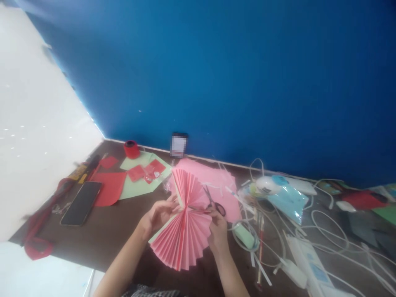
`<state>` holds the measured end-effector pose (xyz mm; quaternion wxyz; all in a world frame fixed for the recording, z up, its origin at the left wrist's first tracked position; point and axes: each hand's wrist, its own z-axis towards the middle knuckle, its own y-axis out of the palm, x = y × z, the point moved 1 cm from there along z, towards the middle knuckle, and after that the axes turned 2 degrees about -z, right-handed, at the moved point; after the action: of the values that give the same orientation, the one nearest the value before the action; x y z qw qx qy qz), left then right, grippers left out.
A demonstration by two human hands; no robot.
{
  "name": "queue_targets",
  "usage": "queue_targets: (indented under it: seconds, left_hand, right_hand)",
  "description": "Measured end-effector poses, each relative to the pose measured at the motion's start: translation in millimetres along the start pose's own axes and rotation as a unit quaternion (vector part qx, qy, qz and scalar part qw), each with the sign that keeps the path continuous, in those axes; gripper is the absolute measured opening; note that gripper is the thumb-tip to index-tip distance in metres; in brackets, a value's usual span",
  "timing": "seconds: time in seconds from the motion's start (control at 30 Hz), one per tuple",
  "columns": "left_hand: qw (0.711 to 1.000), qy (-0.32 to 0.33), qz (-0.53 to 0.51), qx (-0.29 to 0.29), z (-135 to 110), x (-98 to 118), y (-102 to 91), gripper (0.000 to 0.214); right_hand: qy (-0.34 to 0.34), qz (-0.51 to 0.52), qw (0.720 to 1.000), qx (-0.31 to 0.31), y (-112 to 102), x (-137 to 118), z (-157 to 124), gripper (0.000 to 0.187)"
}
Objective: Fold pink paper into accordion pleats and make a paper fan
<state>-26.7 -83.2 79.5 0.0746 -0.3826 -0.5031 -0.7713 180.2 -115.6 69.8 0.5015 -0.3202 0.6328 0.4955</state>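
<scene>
A pleated pink paper fan [182,243], pinched in at its middle and spread out above and below, is held up over the front of the table. My left hand [161,212] grips its left edge near the pinched middle, fingers closed on the paper. On the opposite side, my right hand [217,227] has its fingers closed on the fan's right edge; part of these fingers is hidden by the folds. Behind the fan, scissors [216,204] with dark handles lie on a pink paper sheet [229,185], close to my right hand.
Left of the fan are a phone [82,204], red paper [109,187], green paper [136,187] and a red roll [131,149]. Tangled white cables [331,231], a blue plastic packet [289,200] and a white box [309,260] spread across the right. A blue wall [216,82] borders the table [117,231] behind.
</scene>
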Motion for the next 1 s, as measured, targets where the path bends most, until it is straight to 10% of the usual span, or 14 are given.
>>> queue_targets:
  seconds: [0.53, 1.0]
  left_hand:
    - [0.993, 0.022, 0.09, -0.077, 5.8, 17.3, 8.4, 0.1]
    - [0.994, 0.063, 0.045, -0.077, 4.4, 23.2, 17.4, 0.047]
  right_hand:
    - [0.021, -0.038, 0.999, 0.015, -9.5, 3.3, 1.7, 0.013]
    - [0.006, -0.041, 0.999, 0.004, -7.8, 4.9, 1.9, 0.011]
